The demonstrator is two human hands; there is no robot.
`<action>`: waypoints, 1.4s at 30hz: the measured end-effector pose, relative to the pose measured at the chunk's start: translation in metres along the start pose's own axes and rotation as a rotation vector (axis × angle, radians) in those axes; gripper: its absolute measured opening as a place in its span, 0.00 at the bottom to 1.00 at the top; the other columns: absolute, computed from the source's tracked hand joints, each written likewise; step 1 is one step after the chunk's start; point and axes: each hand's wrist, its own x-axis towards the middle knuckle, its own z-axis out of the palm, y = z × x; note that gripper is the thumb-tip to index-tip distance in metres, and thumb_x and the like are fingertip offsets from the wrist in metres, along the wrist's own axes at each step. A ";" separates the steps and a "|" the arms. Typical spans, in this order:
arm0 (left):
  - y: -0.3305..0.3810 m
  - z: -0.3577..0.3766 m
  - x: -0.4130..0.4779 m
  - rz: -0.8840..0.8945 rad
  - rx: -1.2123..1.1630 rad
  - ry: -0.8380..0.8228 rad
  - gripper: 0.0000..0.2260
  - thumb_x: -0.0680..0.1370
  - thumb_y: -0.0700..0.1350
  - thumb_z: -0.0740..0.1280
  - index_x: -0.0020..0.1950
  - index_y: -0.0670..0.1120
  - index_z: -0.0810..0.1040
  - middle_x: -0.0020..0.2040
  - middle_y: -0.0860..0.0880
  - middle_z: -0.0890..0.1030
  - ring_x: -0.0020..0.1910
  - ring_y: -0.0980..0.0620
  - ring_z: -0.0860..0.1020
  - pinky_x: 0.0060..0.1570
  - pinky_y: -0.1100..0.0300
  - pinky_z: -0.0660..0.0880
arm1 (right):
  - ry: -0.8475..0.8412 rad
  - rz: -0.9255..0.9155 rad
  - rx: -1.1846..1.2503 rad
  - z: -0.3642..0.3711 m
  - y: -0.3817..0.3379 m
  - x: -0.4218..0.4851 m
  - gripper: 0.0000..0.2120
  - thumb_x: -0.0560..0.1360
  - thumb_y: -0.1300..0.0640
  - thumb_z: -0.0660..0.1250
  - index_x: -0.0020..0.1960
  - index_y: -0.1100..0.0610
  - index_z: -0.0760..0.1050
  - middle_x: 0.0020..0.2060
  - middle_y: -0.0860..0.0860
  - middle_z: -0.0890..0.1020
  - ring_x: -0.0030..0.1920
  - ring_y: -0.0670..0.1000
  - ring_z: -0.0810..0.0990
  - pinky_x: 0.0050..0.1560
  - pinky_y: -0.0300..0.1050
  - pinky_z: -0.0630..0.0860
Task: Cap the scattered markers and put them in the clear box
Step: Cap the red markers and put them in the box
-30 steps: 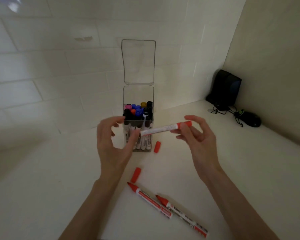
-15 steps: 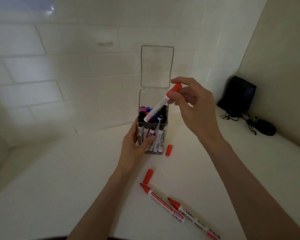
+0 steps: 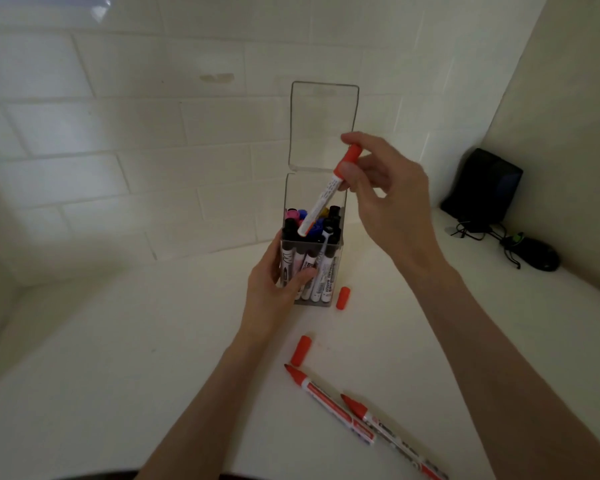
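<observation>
Nearest, two uncapped red markers are lying just beside each other on the tabletop [image 3: 153, 341], the left marker [image 3: 326, 403] and the right marker [image 3: 392, 433], tips pointing away, waiting for their caps. The near cap [image 3: 301, 350] is lying just past the left marker's tip. The far cap [image 3: 343, 298] is lying just beside the box's right foot.

Further on, the left hand [image 3: 274, 282] is gripping the box [image 3: 302, 192] low on its left side, thumb across the front. It is probably steadying the tall, narrow box against tipping.

Above it, the right hand [image 3: 388, 202] is pinching a capped marker [image 3: 321, 199] by its red cap. The marker is tilting, tail down at the box mouth among the stored markers [image 3: 312, 271], likely seeking a gap in the crowded pack.

Behind, the lid [image 3: 323, 126] is standing open and upright, leaving the mouth free. In the far right corner a speaker [image 3: 482, 188] and a mouse [image 3: 534, 252] are sitting well apart from the work.
</observation>
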 end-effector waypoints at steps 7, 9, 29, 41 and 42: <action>0.002 0.001 -0.001 0.000 0.019 0.010 0.28 0.77 0.42 0.74 0.75 0.48 0.70 0.58 0.54 0.84 0.56 0.57 0.83 0.56 0.57 0.81 | -0.059 -0.009 -0.010 0.009 -0.003 0.003 0.15 0.80 0.60 0.68 0.65 0.58 0.77 0.43 0.50 0.85 0.42 0.46 0.85 0.50 0.45 0.83; 0.002 0.001 -0.001 -0.001 0.031 0.010 0.28 0.77 0.43 0.74 0.76 0.48 0.70 0.59 0.54 0.84 0.56 0.58 0.83 0.56 0.55 0.82 | -0.063 0.015 0.000 0.012 -0.005 0.005 0.14 0.79 0.59 0.68 0.65 0.57 0.77 0.43 0.50 0.85 0.43 0.45 0.85 0.50 0.44 0.83; -0.004 0.001 -0.001 -0.022 0.019 0.003 0.37 0.74 0.46 0.77 0.79 0.51 0.64 0.65 0.54 0.80 0.60 0.62 0.80 0.56 0.66 0.79 | -0.188 -0.099 -0.149 -0.023 0.002 0.007 0.15 0.82 0.62 0.64 0.68 0.56 0.75 0.48 0.48 0.81 0.49 0.47 0.83 0.55 0.46 0.81; 0.033 0.008 0.012 0.478 0.437 0.217 0.20 0.73 0.56 0.75 0.61 0.49 0.81 0.72 0.43 0.67 0.75 0.44 0.64 0.73 0.45 0.64 | 0.057 0.143 0.096 -0.031 0.012 0.004 0.12 0.80 0.63 0.66 0.64 0.60 0.76 0.44 0.59 0.85 0.43 0.51 0.86 0.48 0.46 0.83; 0.034 0.006 0.016 0.492 0.478 0.196 0.19 0.72 0.59 0.74 0.59 0.50 0.82 0.72 0.43 0.67 0.76 0.44 0.64 0.73 0.46 0.63 | 0.118 0.156 0.103 -0.036 0.014 0.004 0.12 0.81 0.62 0.66 0.64 0.60 0.76 0.44 0.58 0.86 0.43 0.51 0.86 0.48 0.46 0.83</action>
